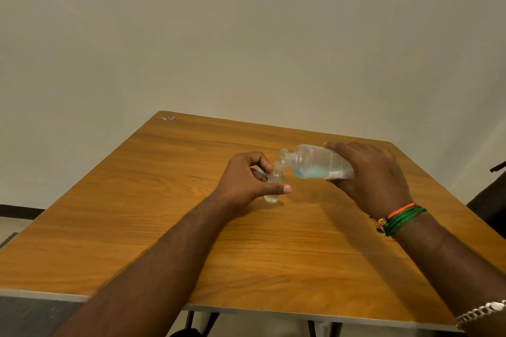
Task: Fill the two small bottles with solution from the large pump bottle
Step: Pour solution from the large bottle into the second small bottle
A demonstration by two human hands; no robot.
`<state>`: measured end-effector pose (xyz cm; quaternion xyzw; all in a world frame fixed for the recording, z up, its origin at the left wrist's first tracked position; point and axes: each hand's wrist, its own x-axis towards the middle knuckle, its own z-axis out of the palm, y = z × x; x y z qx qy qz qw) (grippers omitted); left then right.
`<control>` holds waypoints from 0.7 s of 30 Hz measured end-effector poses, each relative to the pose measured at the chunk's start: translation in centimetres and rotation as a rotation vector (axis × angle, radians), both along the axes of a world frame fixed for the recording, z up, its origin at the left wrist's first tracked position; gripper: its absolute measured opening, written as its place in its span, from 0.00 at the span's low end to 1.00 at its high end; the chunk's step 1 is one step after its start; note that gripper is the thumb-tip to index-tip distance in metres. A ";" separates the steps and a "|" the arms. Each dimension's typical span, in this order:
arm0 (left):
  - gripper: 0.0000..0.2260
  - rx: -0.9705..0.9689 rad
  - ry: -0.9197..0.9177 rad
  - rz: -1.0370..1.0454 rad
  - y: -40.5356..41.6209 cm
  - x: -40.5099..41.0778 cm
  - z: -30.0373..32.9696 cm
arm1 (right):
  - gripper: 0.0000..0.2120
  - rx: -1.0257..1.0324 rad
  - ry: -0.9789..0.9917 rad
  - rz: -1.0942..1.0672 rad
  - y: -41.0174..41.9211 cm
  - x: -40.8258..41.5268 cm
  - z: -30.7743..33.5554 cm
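My right hand [369, 175] grips the large clear bottle [319, 163], which has no pump on it and lies tipped to the left, its open threaded neck against the mouth of a small clear bottle [275, 182]. Pale blue solution pools in the lower side of the large bottle. My left hand [246, 182] holds the small bottle upright on the wooden table [191, 227], thumb in front and fingers curled behind it. A little liquid shows at the small bottle's bottom. Only one small bottle is in view.
A small scrap or sticker [167, 118] lies at the table's far left corner. A plain wall stands close behind the table. A dark object [490, 200] sits past the table's right edge. Table legs show below the near edge.
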<state>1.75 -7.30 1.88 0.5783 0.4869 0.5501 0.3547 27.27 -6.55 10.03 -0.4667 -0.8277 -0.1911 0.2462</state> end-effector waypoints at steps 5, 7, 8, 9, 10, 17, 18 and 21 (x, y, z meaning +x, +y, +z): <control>0.21 -0.001 0.010 0.008 -0.1 0.0 0.0 | 0.31 0.030 -0.009 -0.005 0.2 0.2 0.0; 0.21 -0.003 0.011 0.011 -0.1 0.0 0.1 | 0.31 0.034 -0.015 -0.008 0.2 0.2 0.0; 0.21 -0.005 0.011 0.012 -0.1 0.1 0.1 | 0.31 0.035 -0.017 -0.009 0.3 0.2 0.0; 0.21 -0.007 0.012 0.013 -0.1 0.1 0.1 | 0.31 0.037 -0.020 -0.011 0.3 0.1 -0.1; 0.21 -0.008 0.012 0.014 -0.1 0.0 0.1 | 0.31 0.040 -0.022 -0.013 0.3 0.1 -0.1; 0.21 -0.005 0.013 0.014 0.0 0.0 0.0 | 0.31 0.057 -0.021 -0.010 0.2 0.1 0.0; 0.21 -0.006 0.010 0.014 0.0 0.0 0.0 | 0.31 0.057 -0.021 -0.012 0.2 0.0 0.0; 0.21 -0.010 0.009 0.012 0.0 0.0 0.0 | 0.31 0.051 -0.020 -0.012 0.2 0.0 -0.1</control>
